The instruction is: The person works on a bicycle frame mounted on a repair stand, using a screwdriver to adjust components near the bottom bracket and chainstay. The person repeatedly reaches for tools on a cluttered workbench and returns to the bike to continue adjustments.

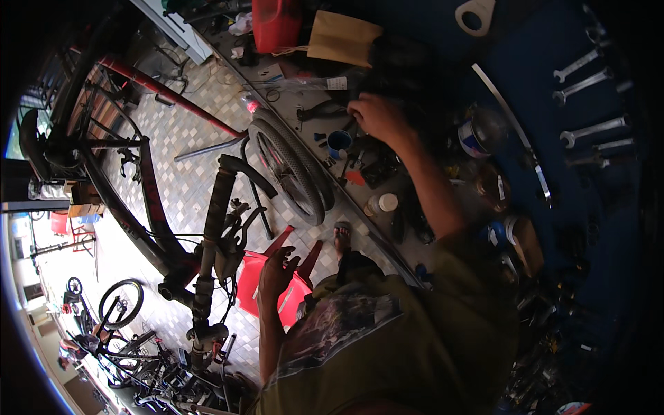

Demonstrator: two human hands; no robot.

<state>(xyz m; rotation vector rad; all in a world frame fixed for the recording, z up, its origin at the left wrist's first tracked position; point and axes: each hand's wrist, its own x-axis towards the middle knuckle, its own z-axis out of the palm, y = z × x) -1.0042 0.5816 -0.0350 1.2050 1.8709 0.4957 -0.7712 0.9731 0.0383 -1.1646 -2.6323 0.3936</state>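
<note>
My right hand [379, 119] reaches over the cluttered workbench, fingers curled down beside a dark, handle-like object [324, 111]. What its fingers hold, if anything, is hidden. Just in front of it stands a blue tub [339, 143] among small tools. My left hand [278, 271] hangs in the air above a red plastic chair [252, 283], its fingers loosely bent and apart with nothing in them. Left of that hand, a dark bicycle frame [155, 207] is held up off the floor, its handlebar [238, 168] rising close by.
Bicycle wheels [287, 169] lean against the bench edge. A white-capped jar [387, 202], a brown paper bag [344, 38] and a red container [275, 26] sit along the bench. Spanners [584, 83] hang on the blue board. More bicycles [138, 366] crowd the lower left.
</note>
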